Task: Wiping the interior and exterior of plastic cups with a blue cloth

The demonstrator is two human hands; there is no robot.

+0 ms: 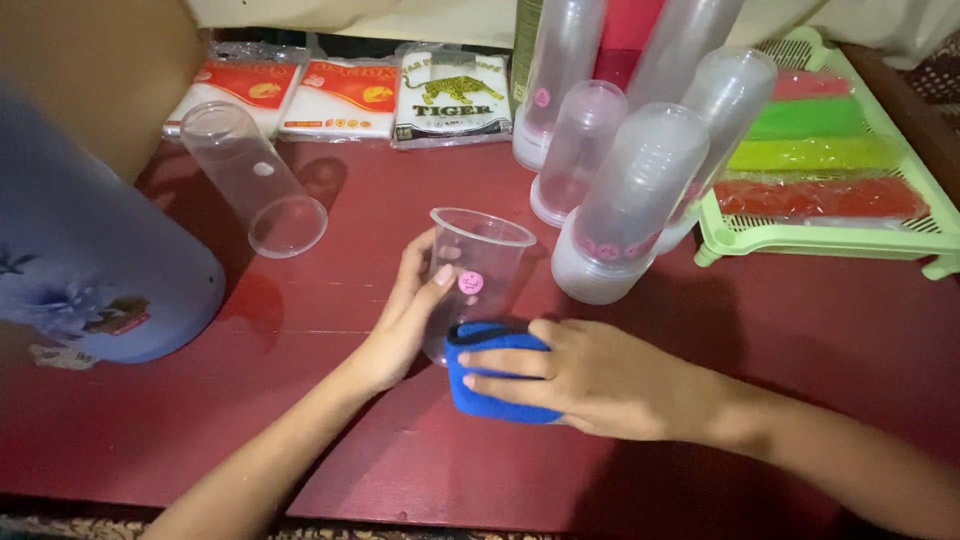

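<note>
Red table (300, 440), cup stacks at 1 o'clock. Left hand (405, 320) clasps clear plastic cup (480, 270); right hand (590, 380) presses blue cloth (490, 400). Cup likely light, thin-walled; best held mid-wall.

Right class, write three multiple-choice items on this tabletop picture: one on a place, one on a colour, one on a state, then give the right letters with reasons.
1. Where is the green tray?
A. right edge of the table
B. left edge
C. on the floor

2. What colour is the cloth under the right hand?
A. yellow
B. blue
C. white

3. How does the clear cup held by the left hand stand?
A. on its side
B. mouth down
C. upright, mouth up

Answers:
1 A, the tray sits by the right rim.
2 B, the folded cloth is plainly blue.
3 C, its open rim faces up.
</note>
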